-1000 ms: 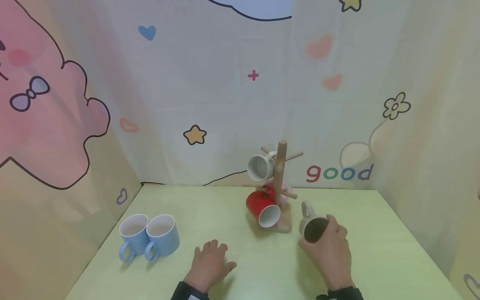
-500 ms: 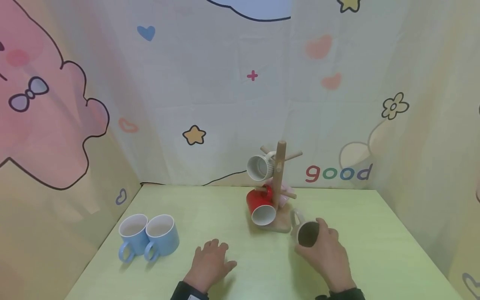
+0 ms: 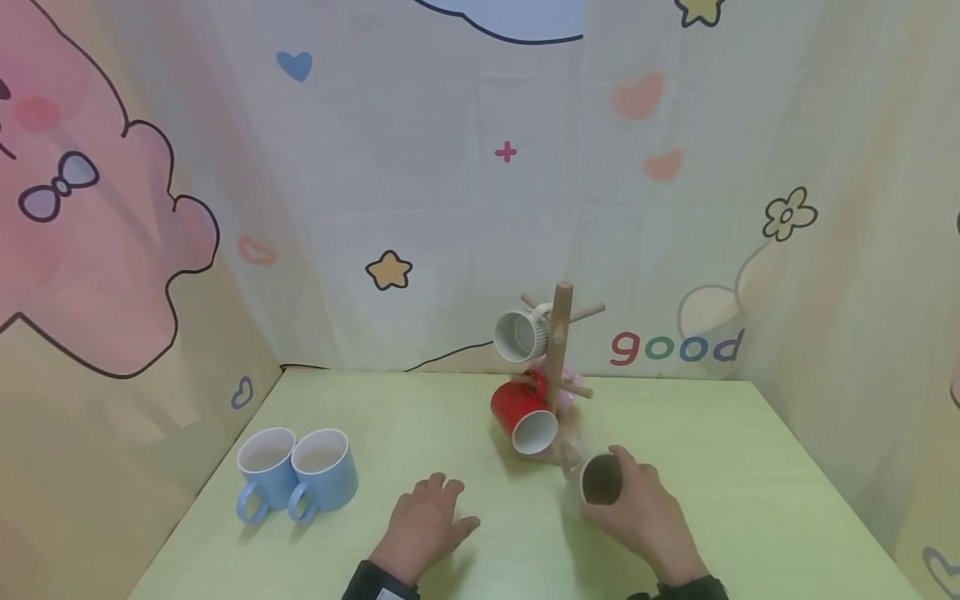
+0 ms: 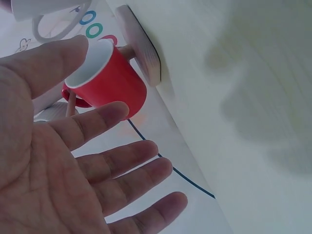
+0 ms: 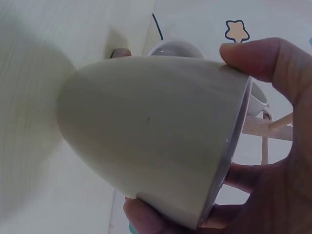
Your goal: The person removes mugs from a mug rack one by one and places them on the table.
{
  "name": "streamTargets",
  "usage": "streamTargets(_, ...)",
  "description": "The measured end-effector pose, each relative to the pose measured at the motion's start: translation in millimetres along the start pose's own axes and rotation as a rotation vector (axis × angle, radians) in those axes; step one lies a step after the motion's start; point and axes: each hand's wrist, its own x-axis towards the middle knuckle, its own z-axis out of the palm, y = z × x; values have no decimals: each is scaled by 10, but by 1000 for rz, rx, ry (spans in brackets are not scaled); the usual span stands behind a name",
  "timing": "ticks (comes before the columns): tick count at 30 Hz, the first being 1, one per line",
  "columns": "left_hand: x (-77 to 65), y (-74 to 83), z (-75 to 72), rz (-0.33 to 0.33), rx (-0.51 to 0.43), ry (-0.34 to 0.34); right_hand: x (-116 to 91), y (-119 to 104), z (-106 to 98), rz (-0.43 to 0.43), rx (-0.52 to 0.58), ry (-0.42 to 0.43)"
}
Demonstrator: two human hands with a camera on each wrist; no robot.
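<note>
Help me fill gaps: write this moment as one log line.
right hand: holds cream mug | left hand: holds nothing | red mug: on rack | white mug: higher on rack

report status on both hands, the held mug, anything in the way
Right hand grips off-white mug. Left hand holds nothing. Possible obstruction: red mug hanging on wooden rack just beyond.

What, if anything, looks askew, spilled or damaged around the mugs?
One small thing: a tiny dark speck marks the side of the pale mug in the right grip; dirt or chip, I can't tell. The red mug tilts, but hangs by its handle on the rack. No spill shows.
</note>
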Motion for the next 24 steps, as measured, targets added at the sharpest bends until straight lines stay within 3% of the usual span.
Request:
streamTargets(11,10,77,-57,69,-51,19,-45,-81,1,-128,7,-126)
streamTargets(19,-40,146,-85,196,-79,102,-103,-156,43,-219,30,-289)
streamTargets(24,-42,194,-94,250,-109,50,-123,-186,60,-321,66,-365)
